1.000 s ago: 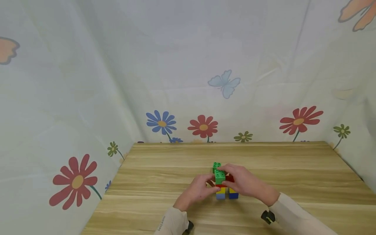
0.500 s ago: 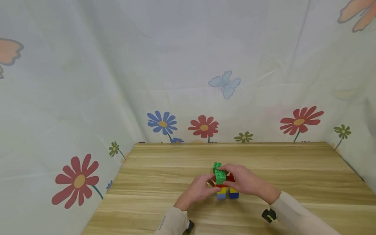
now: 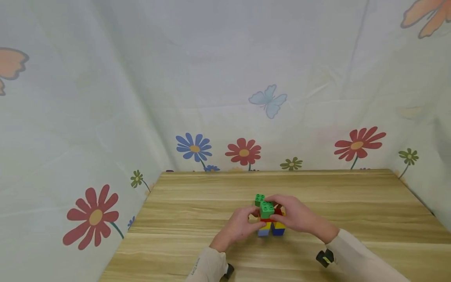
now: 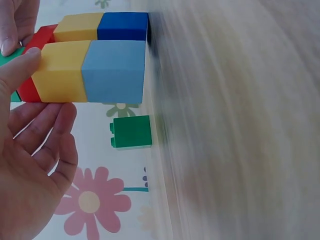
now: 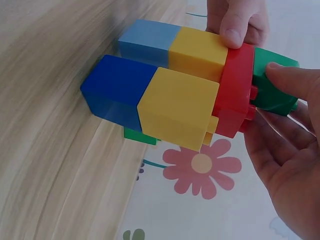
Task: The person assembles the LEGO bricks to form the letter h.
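In the head view, a small toy brick structure combines a light blue brick [image 4: 114, 72] under a yellow brick [image 4: 62, 72] with a dark blue brick [image 5: 118, 90] under another yellow brick [image 5: 177, 105]. A red brick [image 5: 234, 90] bridges both columns, and a green brick [image 3: 267, 210] sits on the red one's left end. My left hand [image 3: 240, 225] grips the structure from the left, thumb near the red and yellow seam, fingers on the far side. From the right, my right hand [image 3: 296, 214] pinches the green brick between thumb and fingers. The structure leans slightly.
A second green brick [image 3: 259, 199] stands on the wooden table [image 3: 197, 196] just behind the structure. Flower-printed cloth [image 3: 211, 98] rises behind the table's far edge and along its sides.
The green brick on top has shifted slightly right and turned a little. The structure has gone from standing straight to a slight tilt. Both hands keep their hold.
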A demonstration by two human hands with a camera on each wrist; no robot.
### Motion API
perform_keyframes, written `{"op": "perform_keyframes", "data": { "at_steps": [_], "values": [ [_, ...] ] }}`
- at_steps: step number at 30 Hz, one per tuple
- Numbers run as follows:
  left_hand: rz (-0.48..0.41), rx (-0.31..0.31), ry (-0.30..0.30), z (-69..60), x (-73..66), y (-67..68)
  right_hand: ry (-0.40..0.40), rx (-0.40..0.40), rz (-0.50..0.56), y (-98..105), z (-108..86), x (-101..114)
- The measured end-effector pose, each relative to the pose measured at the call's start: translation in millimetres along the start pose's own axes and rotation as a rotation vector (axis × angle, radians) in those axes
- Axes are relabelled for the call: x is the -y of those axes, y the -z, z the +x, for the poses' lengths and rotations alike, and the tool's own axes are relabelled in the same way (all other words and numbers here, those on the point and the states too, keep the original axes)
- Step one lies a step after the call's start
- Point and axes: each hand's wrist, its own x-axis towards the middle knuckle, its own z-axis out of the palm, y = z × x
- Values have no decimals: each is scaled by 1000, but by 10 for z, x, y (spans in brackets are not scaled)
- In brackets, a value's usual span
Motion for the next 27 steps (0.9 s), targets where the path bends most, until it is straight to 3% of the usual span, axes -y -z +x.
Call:
{"op": "perform_keyframes", "data": {
  "at_steps": [12,19,27],
  "values": [
    [3,-10,-64,11,-25,6,24,-51,28,13,-45,-36],
    [44,4,-90,2,-33,-10,-1,-35,31,27,-79,-11],
    [57,24,-141,-26,-43,-19,37,-3,10,-3,-112,10]
  ]
}}
